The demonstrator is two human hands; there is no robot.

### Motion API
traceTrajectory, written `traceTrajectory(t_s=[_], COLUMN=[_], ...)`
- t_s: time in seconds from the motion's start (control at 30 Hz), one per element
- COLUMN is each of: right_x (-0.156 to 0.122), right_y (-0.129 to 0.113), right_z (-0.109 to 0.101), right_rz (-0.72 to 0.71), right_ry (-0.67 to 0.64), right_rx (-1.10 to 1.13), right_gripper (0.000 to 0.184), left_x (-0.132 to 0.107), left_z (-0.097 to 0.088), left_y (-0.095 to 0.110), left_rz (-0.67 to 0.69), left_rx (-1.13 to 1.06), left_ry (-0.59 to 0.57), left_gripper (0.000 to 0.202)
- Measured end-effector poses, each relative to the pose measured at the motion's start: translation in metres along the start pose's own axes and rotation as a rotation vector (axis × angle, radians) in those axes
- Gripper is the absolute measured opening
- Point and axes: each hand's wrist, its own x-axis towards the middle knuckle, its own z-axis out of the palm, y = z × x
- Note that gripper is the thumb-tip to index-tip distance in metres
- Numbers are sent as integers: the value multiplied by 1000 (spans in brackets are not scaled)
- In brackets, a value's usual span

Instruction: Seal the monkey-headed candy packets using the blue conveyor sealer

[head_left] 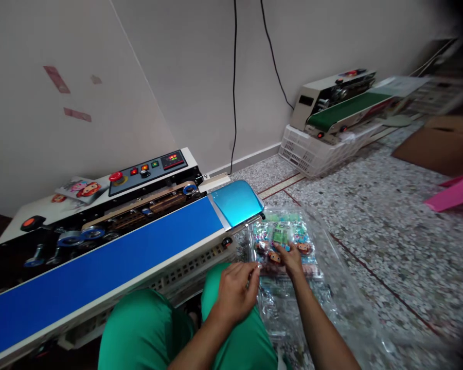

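My right hand (pixel 292 261) reaches down to a pile of printed clear packets (pixel 304 248). Its thumb and fingers grip the lower edge of a small clear packet (pixel 280 235) with a green print. The pile lies inside a large clear plastic bag (pixel 332 241) on the floor. Just left of it, my left hand (pixel 237 289) rests above my green-trousered knee with its fingers curled in. What those fingers hold, if anything, is hidden. Closest beyond the left hand is the shiny blue end plate (pixel 237 203) of a sealing machine's conveyor.
The blue conveyor belt (pixel 111 262) runs along my left, beside the lit control panel (pixel 148 169). A printed pouch (pixel 83 189) lies on the machine's top. Further right, a green-belted machine (pixel 343 110) stands on a white crate (pixel 308 151). Cardboard (pixel 440 144) and a pink object (pixel 455 191) are at the right.
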Motion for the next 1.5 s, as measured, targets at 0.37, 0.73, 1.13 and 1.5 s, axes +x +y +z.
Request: traceTrajectory(t_s=[0.37,0.73,1.13,1.5], right_x=[-114,-33,-33,-86], right_y=[-149,-219,-214,-264], right_z=[12,40,54,94], right_rz=[-646,-856,-770,-697], right_ry=[-337,-240,-407,-653], right_rx=[291,56,138,248], right_gripper=[45,48,45,55], left_x=[52,139,129,92], left_z=[-53,-87,-91,-143], left_y=[22,-19,-39,-49], left_rz=[-159,60,11,-107], left_rx=[-723,-532,-499,-736], left_ry=[11,44,-12,114], left_gripper=[45,68,65,73])
